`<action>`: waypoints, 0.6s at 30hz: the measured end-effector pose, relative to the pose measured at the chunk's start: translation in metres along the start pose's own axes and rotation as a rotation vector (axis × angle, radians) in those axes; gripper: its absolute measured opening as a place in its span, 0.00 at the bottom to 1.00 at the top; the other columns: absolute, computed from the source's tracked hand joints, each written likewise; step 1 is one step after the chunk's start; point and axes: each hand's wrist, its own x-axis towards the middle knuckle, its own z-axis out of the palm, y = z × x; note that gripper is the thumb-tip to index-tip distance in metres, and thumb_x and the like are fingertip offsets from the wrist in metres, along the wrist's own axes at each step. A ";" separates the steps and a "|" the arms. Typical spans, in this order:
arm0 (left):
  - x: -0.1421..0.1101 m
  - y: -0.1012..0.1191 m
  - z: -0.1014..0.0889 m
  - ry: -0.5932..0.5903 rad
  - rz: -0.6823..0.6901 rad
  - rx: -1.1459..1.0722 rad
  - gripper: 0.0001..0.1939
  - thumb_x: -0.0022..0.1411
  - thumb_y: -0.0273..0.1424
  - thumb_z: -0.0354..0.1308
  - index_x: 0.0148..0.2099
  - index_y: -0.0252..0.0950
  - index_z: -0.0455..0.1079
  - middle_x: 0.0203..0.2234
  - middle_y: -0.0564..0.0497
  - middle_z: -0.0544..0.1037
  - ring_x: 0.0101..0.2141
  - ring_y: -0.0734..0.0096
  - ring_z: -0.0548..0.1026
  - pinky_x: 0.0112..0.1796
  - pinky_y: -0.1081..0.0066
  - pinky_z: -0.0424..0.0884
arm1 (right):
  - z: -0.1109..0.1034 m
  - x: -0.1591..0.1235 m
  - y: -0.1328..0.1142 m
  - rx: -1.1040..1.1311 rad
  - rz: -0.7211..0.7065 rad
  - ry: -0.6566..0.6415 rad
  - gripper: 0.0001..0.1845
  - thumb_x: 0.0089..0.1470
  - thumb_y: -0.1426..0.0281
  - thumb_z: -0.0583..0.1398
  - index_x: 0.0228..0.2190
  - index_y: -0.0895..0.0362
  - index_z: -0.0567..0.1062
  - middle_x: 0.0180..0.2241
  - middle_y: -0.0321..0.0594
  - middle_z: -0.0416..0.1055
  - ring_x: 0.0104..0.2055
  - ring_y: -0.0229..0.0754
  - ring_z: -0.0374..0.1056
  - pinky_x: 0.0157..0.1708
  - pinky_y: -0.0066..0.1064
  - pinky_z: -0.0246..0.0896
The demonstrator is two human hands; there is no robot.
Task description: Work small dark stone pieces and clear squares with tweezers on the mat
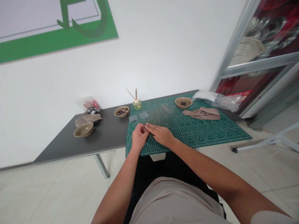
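Both hands meet over the near left part of the green cutting mat (198,137). My left hand (139,136) is closed, its fingers curled and its thumb toward the right hand. Against it my right hand (162,134) presses its fingertips, fingers held together and closed. Whatever lies between the fingers is too small and covered to make out. Just beyond the hands, small clear plastic bags lie flat on the mat: one bag (133,118) at its left edge, another bag (144,115) beside it, and a third bag (165,108) farther back.
A bowl of small dark pieces (178,103) and a brown cloth (203,114) lie right; plastic wrapping (219,100) is behind. A reed diffuser (137,105) stands near a bowl of mixed pieces (118,115). Left are another bowl (84,130), a cloth (94,118) and a clear container (85,102).
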 end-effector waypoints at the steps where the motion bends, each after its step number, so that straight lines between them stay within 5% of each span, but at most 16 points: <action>1: 0.000 0.000 0.000 0.002 0.010 0.024 0.08 0.55 0.31 0.58 0.27 0.38 0.61 0.18 0.60 0.63 0.21 0.77 0.62 0.27 0.76 0.60 | 0.001 0.000 0.000 0.007 0.005 0.002 0.34 0.57 0.80 0.53 0.63 0.52 0.60 0.62 0.40 0.62 0.62 0.40 0.62 0.59 0.37 0.63; 14: -0.003 0.001 0.000 0.021 0.007 -0.037 0.07 0.56 0.35 0.60 0.31 0.38 0.67 0.23 0.57 0.71 0.23 0.76 0.67 0.28 0.75 0.63 | -0.002 -0.001 0.001 0.034 0.085 0.040 0.29 0.60 0.77 0.51 0.62 0.56 0.61 0.59 0.43 0.67 0.58 0.40 0.67 0.56 0.35 0.66; 18: -0.004 0.002 0.000 0.046 0.019 0.015 0.05 0.54 0.30 0.59 0.27 0.37 0.67 0.20 0.58 0.69 0.23 0.77 0.67 0.28 0.76 0.64 | -0.003 -0.001 0.002 0.005 -0.055 0.010 0.31 0.58 0.79 0.52 0.62 0.55 0.62 0.63 0.42 0.62 0.63 0.42 0.60 0.61 0.38 0.60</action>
